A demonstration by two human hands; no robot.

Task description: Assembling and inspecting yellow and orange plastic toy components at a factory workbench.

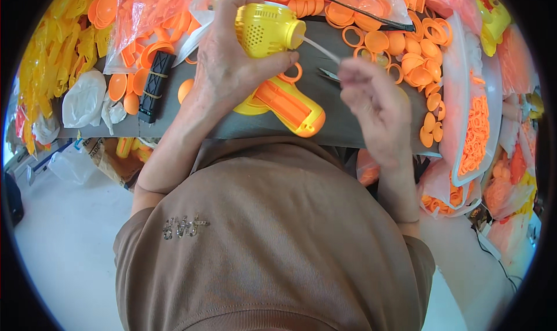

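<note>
My left hand (229,58) grips a yellow and orange toy gun (272,52) by its round perforated yellow body, the orange handle (293,107) pointing down toward me. A thin clear tube (322,49) sticks out of the yellow nozzle toward the right. My right hand (374,102) pinches the far end of that tube, fingers closed on it. Both hands work above a grey table (325,128). Small metal tweezers or snips (329,74) lie on the table just behind my right hand.
Orange plastic rings and caps (406,52) are heaped at the right and back. Clear bags of orange parts (151,12) lie at the back left, yellow parts (52,58) at the far left. A black block (155,86) with rubber bands lies left of my hand.
</note>
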